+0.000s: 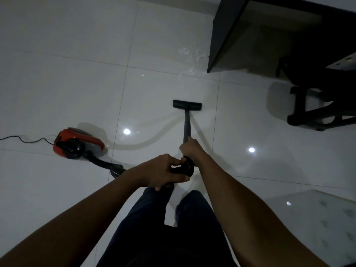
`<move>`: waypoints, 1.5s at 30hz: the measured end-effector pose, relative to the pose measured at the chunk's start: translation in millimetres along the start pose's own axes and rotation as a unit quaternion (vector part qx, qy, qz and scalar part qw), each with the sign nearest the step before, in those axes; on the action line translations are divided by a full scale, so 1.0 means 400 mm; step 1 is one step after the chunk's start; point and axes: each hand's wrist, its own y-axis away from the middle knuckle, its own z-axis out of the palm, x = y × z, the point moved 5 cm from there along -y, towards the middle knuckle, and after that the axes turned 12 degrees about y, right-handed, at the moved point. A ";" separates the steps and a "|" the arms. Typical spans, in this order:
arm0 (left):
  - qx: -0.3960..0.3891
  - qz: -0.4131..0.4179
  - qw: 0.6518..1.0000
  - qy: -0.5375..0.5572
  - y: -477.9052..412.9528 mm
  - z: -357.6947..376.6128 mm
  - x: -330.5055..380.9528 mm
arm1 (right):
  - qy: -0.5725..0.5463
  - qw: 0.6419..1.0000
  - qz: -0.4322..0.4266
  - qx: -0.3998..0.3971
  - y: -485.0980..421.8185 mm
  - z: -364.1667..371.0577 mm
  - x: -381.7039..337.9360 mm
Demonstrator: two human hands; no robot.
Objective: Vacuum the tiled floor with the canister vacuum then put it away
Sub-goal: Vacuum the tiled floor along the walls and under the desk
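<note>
A person stood on a glossy white tiled floor, both hands on a canister vacuum's wand. The right hand was wrapped around the wand's near end, fingers curled tight against it, while the left hand gripped the ribbed hose cuff just behind, fingers closed around it. The black floor nozzle lay flat on a tile far ahead of the person's dark trousers. The red canister sat on the floor to the left, its black hose curving toward the hands and its power cord trailing off left. Whitish debris lay scattered beyond the nozzle, beside a dark desk; a black chair base stood at far right.
</note>
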 end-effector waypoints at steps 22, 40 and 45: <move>0.096 -0.034 0.982 -0.159 -0.175 -0.138 0.069 | -0.051 0.998 0.022 -0.002 -0.181 -0.167 -0.188; 0.109 -0.073 0.983 -0.128 -0.471 -0.285 0.251 | -0.013 1.000 -0.023 -0.002 -0.421 -0.471 -0.305; 0.116 -0.090 0.984 -0.100 -0.561 -0.286 0.198 | -0.012 1.000 -0.023 -0.001 -0.510 -0.470 -0.303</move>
